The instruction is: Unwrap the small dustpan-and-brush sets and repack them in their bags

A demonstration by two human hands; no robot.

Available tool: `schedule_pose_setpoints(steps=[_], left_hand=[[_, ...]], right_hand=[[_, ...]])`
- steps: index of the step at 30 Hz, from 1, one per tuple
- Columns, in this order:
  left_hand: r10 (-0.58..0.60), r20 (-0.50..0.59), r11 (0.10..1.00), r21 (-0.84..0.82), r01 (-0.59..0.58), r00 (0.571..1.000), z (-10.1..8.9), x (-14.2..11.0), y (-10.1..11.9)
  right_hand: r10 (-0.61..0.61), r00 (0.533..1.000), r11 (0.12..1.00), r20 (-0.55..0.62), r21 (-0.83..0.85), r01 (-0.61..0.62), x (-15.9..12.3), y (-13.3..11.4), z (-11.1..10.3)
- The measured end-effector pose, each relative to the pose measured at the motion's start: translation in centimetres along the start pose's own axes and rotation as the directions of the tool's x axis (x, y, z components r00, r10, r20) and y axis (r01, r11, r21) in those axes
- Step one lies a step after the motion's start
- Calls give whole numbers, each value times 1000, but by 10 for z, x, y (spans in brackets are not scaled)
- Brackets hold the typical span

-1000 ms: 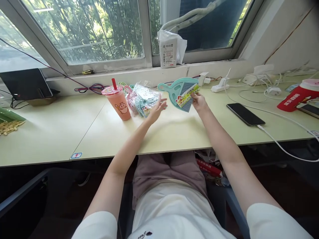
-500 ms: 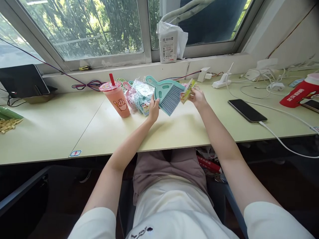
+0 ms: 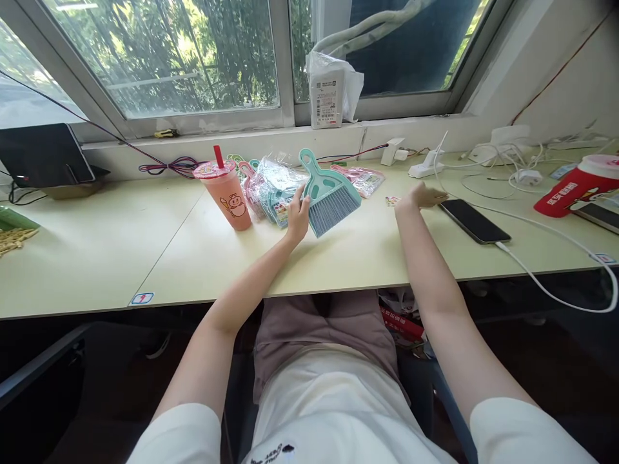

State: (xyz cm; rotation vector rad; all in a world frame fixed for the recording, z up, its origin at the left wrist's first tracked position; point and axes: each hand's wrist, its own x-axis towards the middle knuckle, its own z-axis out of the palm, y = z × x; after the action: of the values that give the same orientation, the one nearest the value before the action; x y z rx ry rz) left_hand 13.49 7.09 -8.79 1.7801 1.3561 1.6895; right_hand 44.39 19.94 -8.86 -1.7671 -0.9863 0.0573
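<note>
My left hand (image 3: 298,216) is closed around the edge of a teal mini dustpan and brush set (image 3: 320,183), held up over the desk with its grey bristles facing down and right. To the right, my right hand (image 3: 422,195) is over the desk beside a black phone (image 3: 476,220), fingers stretched out and nothing visible in them. A small colourful paper piece (image 3: 393,201) lies just left of that wrist. Behind the dustpan rests a pink packet (image 3: 367,180). Several plastic-wrapped teal and pink sets (image 3: 271,187) are piled left of my left hand.
An orange drink cup (image 3: 229,205) with a red straw stands left of the pile. A white charging cable (image 3: 536,290) runs from the phone past a red cup (image 3: 568,191). A bagged box (image 3: 327,100) sits on the windowsill, and a tablet (image 3: 46,154) stands far left.
My right hand has moved right, away from the dustpan, and the yellow packet it held is out of sight. The dustpan has shifted slightly down, and the pink packet behind it shows more fully.
</note>
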Motion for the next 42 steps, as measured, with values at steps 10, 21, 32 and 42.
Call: schedule_pose_setpoints(steps=[10, 21, 32, 42], left_hand=[[99, 131, 897, 418, -145, 986, -9, -16, 8], [183, 226, 760, 585, -284, 957, -8, -17, 13], [222, 243, 812, 490, -317, 944, -11, -16, 12], [59, 79, 957, 280, -79, 995, -8, -5, 5]], right_hand=[[-764, 542, 645, 351, 442, 623, -130, -82, -8], [-643, 651, 760, 404, 446, 473, -148, -92, -17], [-634, 655, 772, 411, 371, 515, -146, -100, -25], [-671, 392, 730, 629, 653, 202, -115, -97, -41]])
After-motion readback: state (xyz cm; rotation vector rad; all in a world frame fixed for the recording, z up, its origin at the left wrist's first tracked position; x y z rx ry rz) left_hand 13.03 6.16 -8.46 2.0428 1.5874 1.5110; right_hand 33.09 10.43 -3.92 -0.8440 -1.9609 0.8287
